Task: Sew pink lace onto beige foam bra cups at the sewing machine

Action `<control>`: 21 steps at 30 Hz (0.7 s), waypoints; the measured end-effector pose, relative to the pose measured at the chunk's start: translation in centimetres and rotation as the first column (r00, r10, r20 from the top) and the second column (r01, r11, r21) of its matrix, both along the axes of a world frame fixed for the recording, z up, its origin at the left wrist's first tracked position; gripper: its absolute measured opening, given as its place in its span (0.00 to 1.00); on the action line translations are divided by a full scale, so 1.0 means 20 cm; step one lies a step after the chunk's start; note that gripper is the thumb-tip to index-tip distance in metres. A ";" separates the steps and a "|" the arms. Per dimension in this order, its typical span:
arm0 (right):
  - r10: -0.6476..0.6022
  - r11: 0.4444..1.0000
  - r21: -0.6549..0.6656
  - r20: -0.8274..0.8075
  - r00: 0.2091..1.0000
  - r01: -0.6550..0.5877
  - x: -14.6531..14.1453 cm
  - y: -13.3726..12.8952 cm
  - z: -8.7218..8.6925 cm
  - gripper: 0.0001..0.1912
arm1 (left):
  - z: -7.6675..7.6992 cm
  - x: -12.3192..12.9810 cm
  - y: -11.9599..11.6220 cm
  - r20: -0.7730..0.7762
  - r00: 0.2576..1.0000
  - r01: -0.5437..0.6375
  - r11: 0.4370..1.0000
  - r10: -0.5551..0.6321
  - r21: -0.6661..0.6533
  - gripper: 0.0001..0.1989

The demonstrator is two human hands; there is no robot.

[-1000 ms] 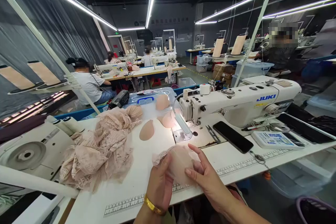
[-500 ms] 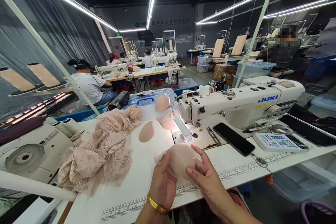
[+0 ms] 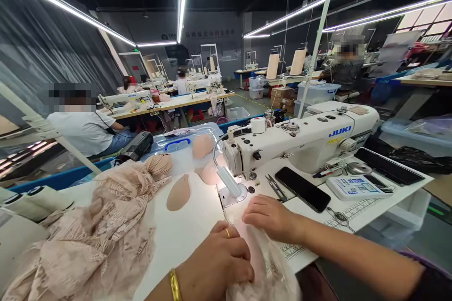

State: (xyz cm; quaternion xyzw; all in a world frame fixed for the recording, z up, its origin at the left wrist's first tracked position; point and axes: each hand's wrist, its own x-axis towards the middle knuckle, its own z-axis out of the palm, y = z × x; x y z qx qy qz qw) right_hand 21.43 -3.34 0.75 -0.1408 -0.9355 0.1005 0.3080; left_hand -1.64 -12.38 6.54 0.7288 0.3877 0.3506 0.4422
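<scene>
Pale pink lace fabric with a smooth cup (image 3: pixel 256 249) lies at the front edge of the sewing table, below the machine's needle area. My left hand (image 3: pixel 226 254), with a gold ring and bracelet, is closed on the left side of this fabric. Fingers bent together, my right hand (image 3: pixel 270 218) grips its upper right edge near the needle plate. The white JUKI sewing machine (image 3: pixel 300 134) stands behind, its small lamp (image 3: pixel 229 181) lit over the plate. Loose beige cups (image 3: pixel 178 193) lie to the left of the lamp.
A heap of lace fabric (image 3: pixel 95 240) covers the table's left. Scissors (image 3: pixel 275 188), a black phone (image 3: pixel 302 189) and a white box (image 3: pixel 355 187) lie on the right. A clear bin (image 3: pixel 180 148) stands behind the cups. A seated person (image 3: pixel 84 127) is at the back left.
The view has turned right. The cup piece has gone from raised between my hands to down by the table edge, with more lace showing. My right hand has moved nearer the needle plate.
</scene>
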 end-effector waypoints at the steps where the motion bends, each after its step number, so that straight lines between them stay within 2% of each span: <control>1: 0.010 0.991 0.132 0.097 0.995 -0.023 -0.01 0.07 0.01 0.16 | 0.00 -0.01 0.05 -0.133 0.989 0.078 0.995 -0.069 0.065 0.08; 2: -0.002 0.973 0.228 0.174 0.985 -0.039 -0.03 0.13 0.01 0.17 | 0.00 -0.01 0.10 -0.287 0.949 0.170 0.978 -0.130 0.119 0.10; 4: -0.047 0.946 0.324 0.240 0.970 -0.034 -0.05 0.22 0.00 0.18 | -0.01 -0.02 0.20 -0.573 0.800 0.338 0.923 -0.178 0.185 0.13; 5: -0.067 0.944 0.331 0.234 0.970 -0.015 -0.06 0.25 -0.01 0.17 | -0.01 -0.03 0.24 -0.645 0.743 0.382 0.905 -0.179 0.188 0.14; 6: -0.079 0.950 0.312 0.213 0.974 0.009 -0.06 0.26 -0.02 0.16 | -0.02 -0.03 0.27 -0.664 0.725 0.391 0.902 -0.180 0.182 0.13; 9: -0.059 0.985 0.169 0.159 0.985 0.032 -0.03 0.26 -0.03 0.15 | -0.03 -0.03 0.31 -0.654 0.738 0.348 0.923 -0.163 0.163 0.11; 12: -0.051 0.997 0.072 0.177 0.983 0.039 0.01 0.23 -0.01 0.16 | -0.04 0.01 0.29 -0.687 0.718 0.274 0.953 -0.112 0.131 0.11; 17: -0.129 0.992 0.035 0.248 0.960 0.125 0.02 0.24 0.00 0.16 | -0.04 0.11 0.24 -0.703 0.712 0.134 0.984 -0.011 0.120 0.12; 21: -0.191 0.981 0.012 0.247 0.950 0.194 0.02 0.25 -0.01 0.18 | -0.04 0.17 0.23 -0.713 0.701 0.067 0.993 0.023 0.098 0.13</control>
